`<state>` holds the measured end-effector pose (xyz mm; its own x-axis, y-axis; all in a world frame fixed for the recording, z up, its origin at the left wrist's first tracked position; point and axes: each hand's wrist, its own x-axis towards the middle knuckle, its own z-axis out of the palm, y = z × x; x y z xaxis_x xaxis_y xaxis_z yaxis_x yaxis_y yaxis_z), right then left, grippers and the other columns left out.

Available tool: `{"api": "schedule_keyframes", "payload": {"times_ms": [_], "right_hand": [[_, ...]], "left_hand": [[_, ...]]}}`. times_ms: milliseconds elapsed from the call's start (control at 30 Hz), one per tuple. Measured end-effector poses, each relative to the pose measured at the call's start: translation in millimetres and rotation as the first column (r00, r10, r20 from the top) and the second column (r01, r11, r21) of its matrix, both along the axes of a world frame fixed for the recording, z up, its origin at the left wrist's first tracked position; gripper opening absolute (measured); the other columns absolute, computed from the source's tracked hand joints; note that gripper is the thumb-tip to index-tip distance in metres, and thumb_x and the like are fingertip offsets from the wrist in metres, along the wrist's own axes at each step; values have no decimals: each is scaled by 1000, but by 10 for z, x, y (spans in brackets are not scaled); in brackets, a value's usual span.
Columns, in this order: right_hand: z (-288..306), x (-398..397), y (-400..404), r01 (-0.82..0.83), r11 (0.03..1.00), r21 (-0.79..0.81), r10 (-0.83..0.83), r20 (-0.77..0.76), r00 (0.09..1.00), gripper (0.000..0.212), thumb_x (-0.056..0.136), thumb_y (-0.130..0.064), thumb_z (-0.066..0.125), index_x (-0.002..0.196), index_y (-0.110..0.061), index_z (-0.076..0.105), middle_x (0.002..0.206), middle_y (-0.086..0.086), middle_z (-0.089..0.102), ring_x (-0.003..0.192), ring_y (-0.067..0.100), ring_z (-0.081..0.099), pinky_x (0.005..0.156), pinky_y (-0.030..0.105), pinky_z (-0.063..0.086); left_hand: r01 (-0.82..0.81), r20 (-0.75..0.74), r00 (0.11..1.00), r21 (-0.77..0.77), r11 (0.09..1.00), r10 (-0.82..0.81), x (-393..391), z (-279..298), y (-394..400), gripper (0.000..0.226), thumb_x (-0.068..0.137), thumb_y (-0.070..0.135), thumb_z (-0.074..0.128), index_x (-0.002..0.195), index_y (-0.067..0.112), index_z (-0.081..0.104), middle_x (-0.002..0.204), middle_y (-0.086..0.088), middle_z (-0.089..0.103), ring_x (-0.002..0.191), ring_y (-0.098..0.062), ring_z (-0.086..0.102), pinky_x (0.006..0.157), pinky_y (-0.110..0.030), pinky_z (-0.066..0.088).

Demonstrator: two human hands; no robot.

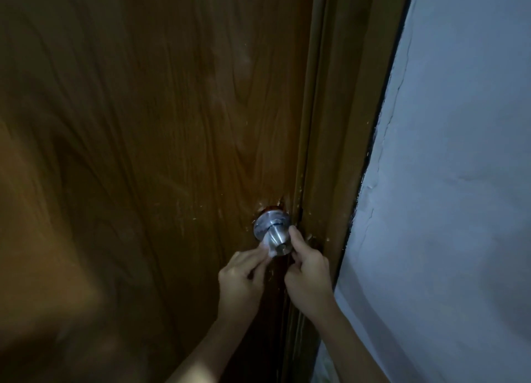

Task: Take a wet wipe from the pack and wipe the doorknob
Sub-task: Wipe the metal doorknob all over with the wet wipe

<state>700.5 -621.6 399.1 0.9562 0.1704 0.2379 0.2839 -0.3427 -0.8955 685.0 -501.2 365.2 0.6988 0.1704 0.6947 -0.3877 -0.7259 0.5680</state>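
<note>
Wiping brushed-metal doorknob (pixel 275 236), crumpled white wipe (pixel 265 249), woodgrain door (pixel 143 124)

One metal doorknob (pixel 275 237), with one round plate (pixel 265 224) behind it; one wooden door (pixel 143 124); one door frame (pixel 330 153), of which a single upright post shows; one pale wall (pixel 459 181). Two bare hands: one left hand (pixel 241 279) and one right hand (pixel 309 270), each on one forearm. One small piece of white wipe (pixel 265 246), seen at the left fingertips against the knob; whether it is a single sheet cannot be told from this dim view
</note>
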Motion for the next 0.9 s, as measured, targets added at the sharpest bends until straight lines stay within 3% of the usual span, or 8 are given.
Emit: {"api": "schedule_keyframes", "payload": {"times_ms": [133,333,467,567,633,733,767,900], "right_hand": [[36,6,1,-11,1000,11,11,-4,1000,69,78,19,39,140,-11,31,148,6,36,135,15,34,113,37,31],[35,11,-19,-2,1000,3,2,-7,1000,65,82,17,42,138,-13,34,147,7,39,128,15,43,103,21,34],[20,32,-41,-17,1000,6,17,-31,999,66,81,17,43,139,-14,32,147,7,38,127,17,44,99,17,33],[33,28,-59,-51,998,33,53,-36,998,63,83,15,45,138,-11,33,145,10,40,128,14,42,102,18,33],[50,31,-74,-69,997,39,70,-31,997,63,83,16,44,138,-11,33,144,12,41,126,8,40,103,18,33],[60,62,-110,-63,998,13,63,-33,997,63,83,16,43,138,-11,33,138,11,48,117,4,43,87,-1,35],[62,75,-122,-66,998,11,67,-36,997,62,83,15,43,138,-11,33,136,11,51,113,2,44,79,-6,35],[37,109,-153,-90,996,0,90,-38,995,61,84,13,43,139,-12,33,134,9,52,111,3,47,72,-6,37]], "left_hand": [[-97,37,993,-289,952,113,-66,2,72,33,74,3,71,101,21,62,97,3,69,90,-6,67,80,2,43],[17,15,1000,-100,995,-15,79,268,-106,31,83,11,63,114,14,61,111,13,58,109,-1,55,90,1,37],[-65,-12,998,-284,957,65,38,49,-233,30,80,11,66,109,11,64,106,11,63,94,10,59,77,0,45],[-104,-217,976,-523,846,-13,-65,-74,-315,23,81,17,64,105,19,66,71,19,70,71,11,63,63,-12,52],[-64,-229,960,-740,669,-161,-65,-21,-319,22,81,16,64,100,27,66,75,19,72,79,4,67,73,-22,54],[-46,-101,877,-991,127,-469,12,162,-332,22,86,9,55,104,13,66,103,-3,73,100,-14,66,86,-28,50],[-57,-66,836,-998,34,-545,0,229,-340,23,89,7,50,106,8,65,107,-10,71,103,-17,65,89,-29,48],[-108,-51,790,-993,-57,-611,-46,374,-269,22,91,4,44,103,1,62,105,-16,70,103,-21,64,91,-30,47]]}}
